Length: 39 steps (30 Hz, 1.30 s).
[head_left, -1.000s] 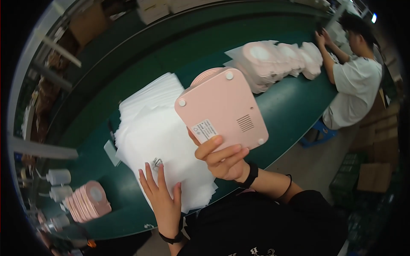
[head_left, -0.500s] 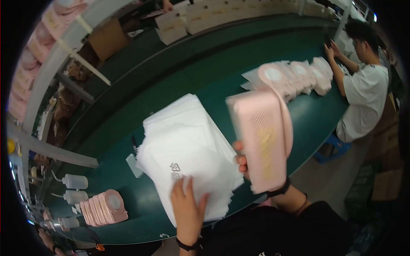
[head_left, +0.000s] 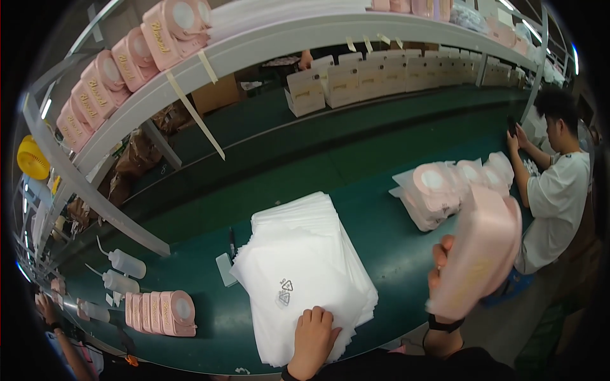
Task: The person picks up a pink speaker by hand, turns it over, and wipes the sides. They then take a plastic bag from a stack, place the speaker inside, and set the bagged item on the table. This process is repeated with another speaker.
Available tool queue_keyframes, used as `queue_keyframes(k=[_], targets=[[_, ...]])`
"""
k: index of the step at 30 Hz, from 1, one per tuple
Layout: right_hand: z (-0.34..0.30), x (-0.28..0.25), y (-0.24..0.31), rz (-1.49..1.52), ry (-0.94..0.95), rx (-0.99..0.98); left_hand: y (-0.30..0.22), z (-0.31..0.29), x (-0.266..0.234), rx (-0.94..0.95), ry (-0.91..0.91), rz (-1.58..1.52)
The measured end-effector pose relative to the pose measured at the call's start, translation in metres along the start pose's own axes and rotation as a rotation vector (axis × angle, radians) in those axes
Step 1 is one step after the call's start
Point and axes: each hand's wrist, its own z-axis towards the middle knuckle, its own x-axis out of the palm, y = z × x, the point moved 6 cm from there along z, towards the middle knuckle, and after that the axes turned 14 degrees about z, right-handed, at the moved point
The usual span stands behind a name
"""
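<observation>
A thick stack of white foam sleeves (head_left: 298, 254), with a dark printed symbol on the top one, lies on the green table in front of me. My left hand (head_left: 314, 336) rests on the stack's near end, fingers side by side on the top sleeve and thumb apart, holding nothing. Off to the right, my right hand (head_left: 438, 263) grips a pink plastic case (head_left: 476, 254) with gold lettering, held tilted above the table's edge. The case is blurred by motion and hides part of that hand.
Sleeved pink cases (head_left: 438, 184) lie at the right; a row of bare ones (head_left: 162, 312) stands at the left near squeeze bottles (head_left: 127, 263). A marker (head_left: 232, 240) lies behind the stack. A shelf (head_left: 286, 32) crosses overhead. A co-worker (head_left: 559, 190) sits at the right.
The pink case in my right hand has swung to the right, away from the stack. My left hand has slid to the stack's near edge, fingers closer together. The view has tilted up.
</observation>
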Motion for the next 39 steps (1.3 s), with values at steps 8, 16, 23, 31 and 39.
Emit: queue_keyframes(k=[8, 16, 23, 31, 39], targets=[[-0.027, -0.027, 0.016, -0.646, -0.251, -0.279, -0.006, -0.001, 0.02, -0.11, 0.109, 0.025], [0.003, -0.039, 0.013, -1.185, -0.304, -0.578, 0.009, -0.005, -0.017, -0.088, -0.143, -0.16], [-0.046, -0.097, -0.051, 0.015, -0.587, 0.442, 0.06, -0.025, -0.017, -0.502, -0.357, -1.031], [-0.041, -0.095, -0.121, -0.468, -0.414, 0.777, 0.044, -0.011, -0.025, -0.3, -0.204, -0.998], [-0.045, -0.112, -0.105, -0.607, -0.427, 0.748, 0.072, -0.033, 0.021, -0.557, -0.348, -1.858]])
